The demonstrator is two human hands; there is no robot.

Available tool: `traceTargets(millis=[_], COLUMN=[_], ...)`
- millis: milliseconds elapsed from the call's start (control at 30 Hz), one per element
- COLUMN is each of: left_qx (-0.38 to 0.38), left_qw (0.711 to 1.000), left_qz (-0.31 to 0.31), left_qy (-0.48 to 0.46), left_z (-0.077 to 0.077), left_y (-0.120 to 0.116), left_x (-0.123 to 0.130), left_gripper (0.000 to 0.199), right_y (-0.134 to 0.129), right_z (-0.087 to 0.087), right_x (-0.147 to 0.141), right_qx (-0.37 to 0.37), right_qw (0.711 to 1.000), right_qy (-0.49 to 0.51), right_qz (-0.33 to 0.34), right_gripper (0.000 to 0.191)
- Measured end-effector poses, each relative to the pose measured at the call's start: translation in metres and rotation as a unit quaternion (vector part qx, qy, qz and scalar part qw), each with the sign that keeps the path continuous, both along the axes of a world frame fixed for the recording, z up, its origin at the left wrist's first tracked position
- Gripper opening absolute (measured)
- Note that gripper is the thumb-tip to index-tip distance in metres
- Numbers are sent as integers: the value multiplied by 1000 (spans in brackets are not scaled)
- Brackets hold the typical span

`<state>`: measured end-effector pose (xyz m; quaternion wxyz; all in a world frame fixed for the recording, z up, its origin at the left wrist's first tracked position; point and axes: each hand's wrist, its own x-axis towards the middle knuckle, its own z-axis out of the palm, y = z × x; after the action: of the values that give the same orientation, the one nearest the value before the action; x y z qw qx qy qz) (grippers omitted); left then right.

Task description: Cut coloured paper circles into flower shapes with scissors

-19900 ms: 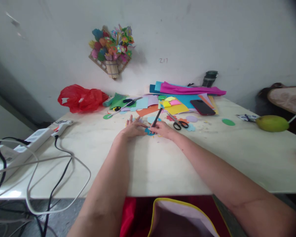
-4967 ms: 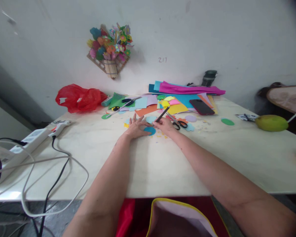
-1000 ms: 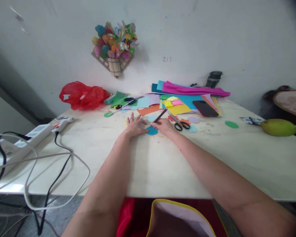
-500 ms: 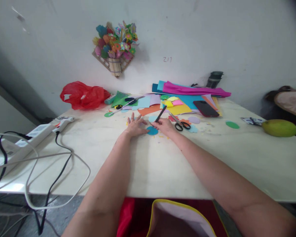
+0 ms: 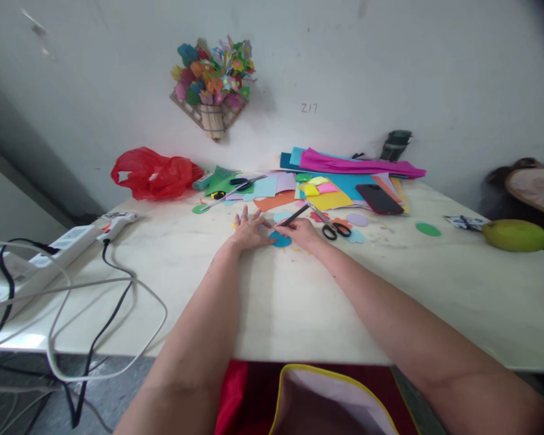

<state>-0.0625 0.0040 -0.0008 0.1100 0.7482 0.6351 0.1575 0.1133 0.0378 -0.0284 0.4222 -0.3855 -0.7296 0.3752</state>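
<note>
A blue paper circle (image 5: 281, 240) lies flat on the white table between my hands. My left hand (image 5: 251, 232) rests palm down with fingers spread, its thumb at the circle's left edge. In my right hand (image 5: 299, 232) is a slim black pen (image 5: 294, 214), pinched close to its lower end and leaning to the right. The pen's tip is over the circle's upper part; whether it touches cannot be made out. Black-handled scissors (image 5: 334, 228) lie just right of my right hand, beside red and light blue paper flower shapes (image 5: 356, 236).
Coloured paper sheets (image 5: 335, 200), a dark phone (image 5: 379, 199) and a second pair of scissors (image 5: 246, 183) lie further back. A red plastic bag (image 5: 156, 175) sits back left, a power strip (image 5: 68, 244) with cables at left. A yellow-green fruit (image 5: 514, 235) lies at right.
The pen has tipped over further to the right and lower in my right hand. My left hand keeps its place by the blue circle.
</note>
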Motion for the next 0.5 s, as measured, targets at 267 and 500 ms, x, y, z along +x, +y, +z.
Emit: traceTargets(millis=[267, 500], left_qx=[-3, -6], left_qw=[1000, 1000], left_qz=[0, -1], left_qy=[0, 7], left_z=[1, 2], left_y=[-1, -1], left_x=[0, 0], left_gripper=[53, 55], right_y=[-3, -2], right_z=[3, 3], right_x=[2, 2], right_qx=[1, 3], right_qw=[999, 998], right_qy=[-37, -61], right_qz=[-4, 9], right_gripper=[23, 24])
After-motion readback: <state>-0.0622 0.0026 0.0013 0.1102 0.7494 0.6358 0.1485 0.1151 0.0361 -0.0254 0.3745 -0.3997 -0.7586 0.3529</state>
